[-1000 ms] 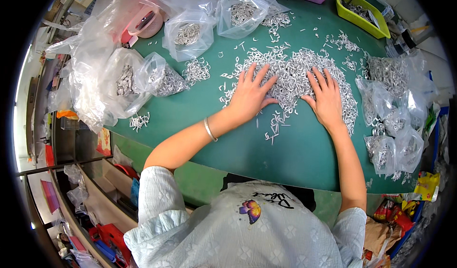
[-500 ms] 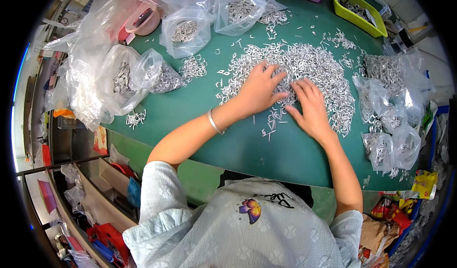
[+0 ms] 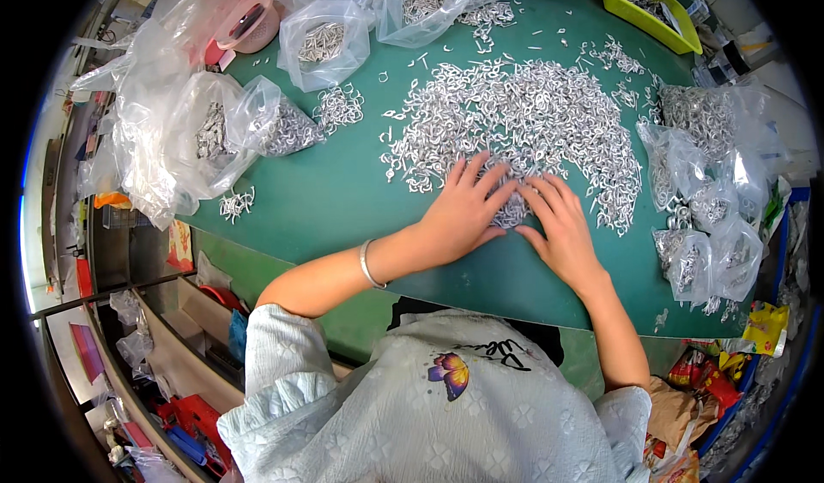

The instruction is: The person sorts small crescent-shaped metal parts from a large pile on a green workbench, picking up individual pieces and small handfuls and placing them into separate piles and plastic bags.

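Note:
A wide heap of small silver metal hooks or rings is spread over the green table. At its near edge my left hand lies palm down, fingers spread over the parts. Beside it, my right hand rests with fingers stretched forward onto the same edge of the heap. A small gathered clump of these parts sits between the two hands. Both thumbs point inward, close to the clump. Whatever lies beneath the palms is hidden. A silver bangle circles my left wrist.
Clear plastic bags of metal parts stand at the far left, among them one with pins. A pink basket is behind them. More filled bags line the right edge. A yellow-green tray stands at the far right.
Both hands have drawn back toward me from the middle of the heap, dragging parts along. The loose bits near the front edge are now gathered or covered by the hands.

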The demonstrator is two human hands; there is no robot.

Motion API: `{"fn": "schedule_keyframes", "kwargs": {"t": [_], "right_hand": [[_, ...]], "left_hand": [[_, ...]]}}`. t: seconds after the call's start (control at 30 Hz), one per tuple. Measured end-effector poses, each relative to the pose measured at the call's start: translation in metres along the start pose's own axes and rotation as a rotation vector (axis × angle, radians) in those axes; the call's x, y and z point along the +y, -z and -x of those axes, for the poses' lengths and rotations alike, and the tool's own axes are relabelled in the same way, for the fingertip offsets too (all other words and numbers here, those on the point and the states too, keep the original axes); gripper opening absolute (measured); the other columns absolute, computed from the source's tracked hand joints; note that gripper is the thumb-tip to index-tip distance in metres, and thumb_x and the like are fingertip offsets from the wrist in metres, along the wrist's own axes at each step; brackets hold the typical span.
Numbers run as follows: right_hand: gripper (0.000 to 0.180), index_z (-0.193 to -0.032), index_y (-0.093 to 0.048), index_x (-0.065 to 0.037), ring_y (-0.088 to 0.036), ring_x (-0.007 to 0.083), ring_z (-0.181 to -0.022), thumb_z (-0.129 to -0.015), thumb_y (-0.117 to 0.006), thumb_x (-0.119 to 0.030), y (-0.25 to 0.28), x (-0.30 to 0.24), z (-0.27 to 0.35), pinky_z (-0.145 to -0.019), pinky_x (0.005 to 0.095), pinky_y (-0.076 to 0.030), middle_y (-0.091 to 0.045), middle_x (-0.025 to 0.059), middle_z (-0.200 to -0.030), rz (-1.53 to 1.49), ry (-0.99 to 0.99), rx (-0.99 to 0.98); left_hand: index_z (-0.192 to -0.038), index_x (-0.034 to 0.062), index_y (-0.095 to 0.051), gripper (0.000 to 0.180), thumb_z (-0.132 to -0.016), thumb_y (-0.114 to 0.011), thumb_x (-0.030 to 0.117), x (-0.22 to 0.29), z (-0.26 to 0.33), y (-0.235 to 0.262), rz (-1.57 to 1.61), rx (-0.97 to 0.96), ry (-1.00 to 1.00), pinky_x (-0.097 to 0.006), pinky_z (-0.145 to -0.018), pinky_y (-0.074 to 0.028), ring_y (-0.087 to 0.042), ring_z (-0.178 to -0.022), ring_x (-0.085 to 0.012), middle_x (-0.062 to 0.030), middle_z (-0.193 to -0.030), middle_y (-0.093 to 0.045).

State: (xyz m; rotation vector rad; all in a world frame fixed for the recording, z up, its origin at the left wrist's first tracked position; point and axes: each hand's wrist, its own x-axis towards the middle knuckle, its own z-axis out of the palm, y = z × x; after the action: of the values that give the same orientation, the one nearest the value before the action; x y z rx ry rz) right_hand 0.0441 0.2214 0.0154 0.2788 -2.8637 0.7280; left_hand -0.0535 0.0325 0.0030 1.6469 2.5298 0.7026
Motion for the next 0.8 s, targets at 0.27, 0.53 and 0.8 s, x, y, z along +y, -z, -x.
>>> {"fn": "schedule_keyframes", "kwargs": {"t": [0.27, 0.53, 0.8], "right_hand": [[0.018, -0.1, -0.064, 0.0, -0.056, 0.032, -0.1, -0.082, -0.065, 0.004, 0.005, 0.021, 0.034, -0.086, 0.0409, -0.046, -0.06, 0.0122, -0.103, -0.207, -0.209, 0.218], [0.033, -0.111, -0.063, -0.004, -0.054, 0.0307, -0.108, -0.079, -0.071, -0.007, -0.002, -0.026, 0.008, -0.092, 0.0463, -0.039, -0.059, 0.0097, -0.114, 0.005, 0.089, 0.073], [0.028, -0.105, -0.064, -0.003, -0.056, 0.0283, -0.099, -0.078, -0.07, -0.002, 0.002, 0.031, 0.039, -0.083, 0.0399, -0.042, -0.061, 0.0087, -0.11, 0.023, -0.078, 0.293]], "left_hand": [[-0.11, 0.0054, -0.058, 0.038, -0.074, -0.067, -0.001, -0.019, 0.017, 0.01, 0.037, 0.123, -0.026, -0.044, -0.094, -0.045, -0.05, -0.117, -0.0344, -0.0113, -0.118, -0.055], [-0.116, 0.0085, -0.061, 0.037, -0.08, -0.064, 0.0, -0.004, 0.023, 0.013, -0.052, 0.25, 0.166, -0.047, -0.1, -0.037, -0.048, -0.122, -0.0309, -0.0106, -0.129, -0.054], [-0.115, 0.0109, -0.062, 0.037, -0.079, -0.07, 0.01, -0.026, 0.043, 0.015, -0.121, 0.154, 0.186, -0.048, -0.102, -0.033, -0.046, -0.124, -0.0291, -0.0062, -0.128, -0.053]]}}
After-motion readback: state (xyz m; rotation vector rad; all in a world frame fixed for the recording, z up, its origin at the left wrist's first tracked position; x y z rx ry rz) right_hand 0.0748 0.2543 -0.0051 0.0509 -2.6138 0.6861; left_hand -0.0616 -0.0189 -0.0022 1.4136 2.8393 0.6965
